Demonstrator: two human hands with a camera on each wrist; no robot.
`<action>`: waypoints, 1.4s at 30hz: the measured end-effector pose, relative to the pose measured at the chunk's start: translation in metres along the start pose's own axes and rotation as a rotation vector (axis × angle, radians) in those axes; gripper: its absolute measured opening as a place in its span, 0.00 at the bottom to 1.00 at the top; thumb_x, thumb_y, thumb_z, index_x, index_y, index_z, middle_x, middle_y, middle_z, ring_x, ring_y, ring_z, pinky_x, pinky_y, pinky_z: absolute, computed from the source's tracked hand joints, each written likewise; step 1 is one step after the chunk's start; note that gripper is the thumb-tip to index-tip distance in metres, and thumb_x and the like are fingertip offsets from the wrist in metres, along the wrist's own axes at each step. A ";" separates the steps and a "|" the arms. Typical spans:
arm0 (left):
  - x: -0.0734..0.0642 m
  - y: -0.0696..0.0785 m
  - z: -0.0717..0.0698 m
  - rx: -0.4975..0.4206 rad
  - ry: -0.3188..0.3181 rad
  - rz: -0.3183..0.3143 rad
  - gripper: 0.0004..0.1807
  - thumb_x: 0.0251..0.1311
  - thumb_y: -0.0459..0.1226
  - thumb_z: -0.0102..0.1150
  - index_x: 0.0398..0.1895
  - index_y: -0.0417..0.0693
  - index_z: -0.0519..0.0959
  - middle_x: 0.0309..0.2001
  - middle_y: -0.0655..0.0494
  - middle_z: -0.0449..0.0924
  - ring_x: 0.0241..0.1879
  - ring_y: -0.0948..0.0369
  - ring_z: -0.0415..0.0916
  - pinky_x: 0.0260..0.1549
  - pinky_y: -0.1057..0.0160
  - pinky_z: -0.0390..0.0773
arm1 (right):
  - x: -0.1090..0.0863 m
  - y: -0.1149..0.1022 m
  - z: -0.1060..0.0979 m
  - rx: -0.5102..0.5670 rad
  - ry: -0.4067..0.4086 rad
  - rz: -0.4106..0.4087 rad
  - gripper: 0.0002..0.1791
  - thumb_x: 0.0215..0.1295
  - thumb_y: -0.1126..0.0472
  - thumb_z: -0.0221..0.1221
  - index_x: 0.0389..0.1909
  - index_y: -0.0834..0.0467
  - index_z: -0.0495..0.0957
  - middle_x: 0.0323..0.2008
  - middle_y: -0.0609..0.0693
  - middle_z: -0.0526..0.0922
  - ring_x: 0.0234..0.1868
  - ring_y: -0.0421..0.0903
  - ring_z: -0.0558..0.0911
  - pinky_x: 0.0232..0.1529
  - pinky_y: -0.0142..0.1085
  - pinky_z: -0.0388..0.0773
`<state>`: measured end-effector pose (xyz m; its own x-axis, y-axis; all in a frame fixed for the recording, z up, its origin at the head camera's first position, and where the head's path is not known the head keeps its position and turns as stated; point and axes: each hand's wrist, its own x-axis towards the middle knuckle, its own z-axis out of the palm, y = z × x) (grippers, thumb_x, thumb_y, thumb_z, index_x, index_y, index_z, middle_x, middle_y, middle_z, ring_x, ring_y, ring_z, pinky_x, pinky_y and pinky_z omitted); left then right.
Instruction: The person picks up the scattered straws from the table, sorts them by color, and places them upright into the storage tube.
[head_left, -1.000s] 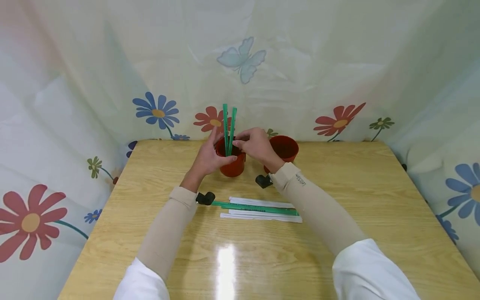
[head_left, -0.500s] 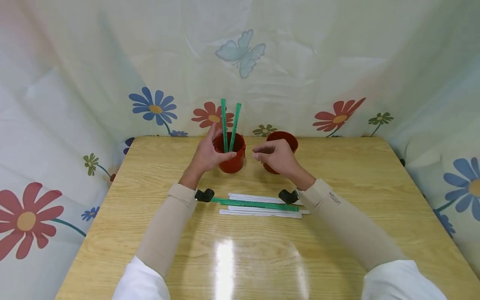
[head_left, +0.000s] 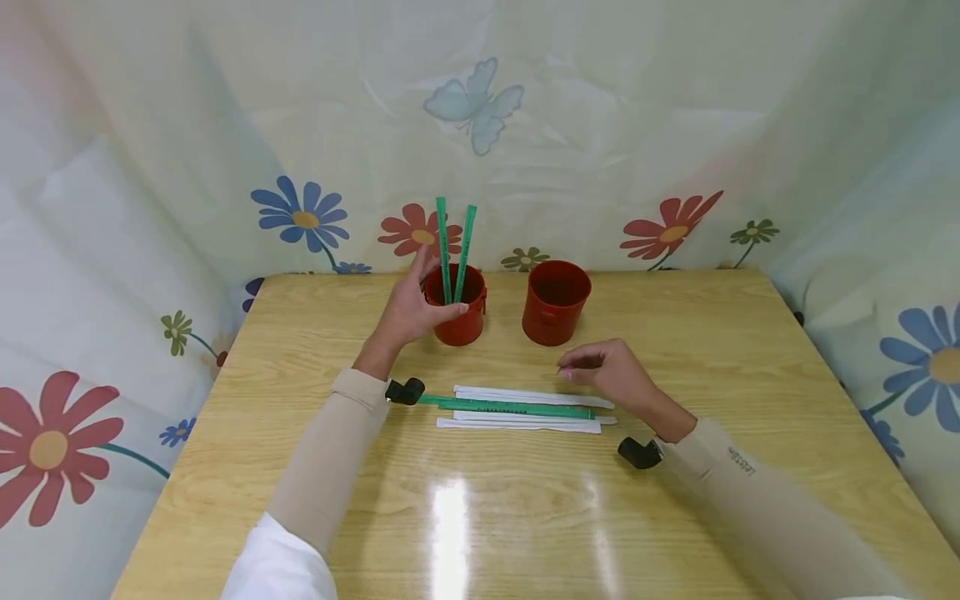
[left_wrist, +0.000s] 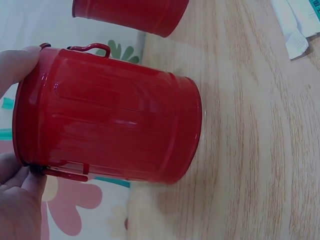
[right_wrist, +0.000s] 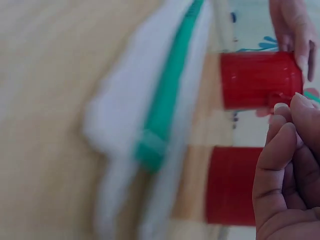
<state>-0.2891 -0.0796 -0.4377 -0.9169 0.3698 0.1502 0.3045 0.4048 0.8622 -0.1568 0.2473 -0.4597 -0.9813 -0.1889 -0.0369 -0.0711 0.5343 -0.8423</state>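
My left hand [head_left: 415, 308] grips the left small red metal bucket [head_left: 459, 325] at its rim, thumb on the near side and fingers on the far side. Two green paper-wrapped straws [head_left: 463, 254] stand in that bucket, leaning slightly apart. Its side handle [left_wrist: 90, 48] shows in the left wrist view. My right hand [head_left: 618, 379] hovers over the table with fingers loosely bent and nothing seen in them. Just left of it lies a loose row of wrapped straws, green ones [head_left: 517, 408] among white ones [head_left: 517, 427].
A second red bucket [head_left: 551, 321] stands to the right of the first, near the table's back edge. The wooden table [head_left: 525, 517] extends towards me. Behind it hangs a flower-printed curtain [head_left: 600, 125].
My right hand has left the green straws in the left bucket and moved right and towards me, to the lying straws. My left hand has stayed on the bucket.
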 end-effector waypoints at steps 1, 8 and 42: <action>-0.001 0.000 0.000 0.000 0.001 -0.005 0.65 0.57 0.47 0.78 0.86 0.50 0.39 0.80 0.55 0.64 0.78 0.50 0.63 0.67 0.42 0.77 | -0.004 0.004 0.000 -0.020 -0.004 0.007 0.11 0.67 0.64 0.69 0.47 0.65 0.89 0.42 0.56 0.92 0.41 0.42 0.86 0.43 0.25 0.82; -0.001 0.002 -0.001 -0.005 0.000 -0.007 0.66 0.57 0.46 0.78 0.86 0.50 0.39 0.80 0.55 0.65 0.78 0.51 0.63 0.67 0.42 0.78 | -0.023 0.023 0.000 -0.026 -0.027 -0.018 0.08 0.63 0.66 0.71 0.42 0.64 0.90 0.38 0.56 0.92 0.36 0.37 0.83 0.38 0.26 0.82; 0.001 0.006 0.001 -0.020 -0.020 -0.047 0.68 0.55 0.46 0.80 0.87 0.52 0.38 0.81 0.56 0.62 0.82 0.53 0.57 0.72 0.43 0.72 | -0.029 0.028 0.013 -0.287 -0.142 -0.131 0.06 0.64 0.72 0.66 0.38 0.60 0.89 0.36 0.51 0.89 0.34 0.37 0.78 0.34 0.28 0.76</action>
<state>-0.2884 -0.0760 -0.4328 -0.9246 0.3677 0.0997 0.2559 0.4056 0.8775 -0.1280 0.2570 -0.4887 -0.9273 -0.3732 -0.0296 -0.2622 0.7039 -0.6601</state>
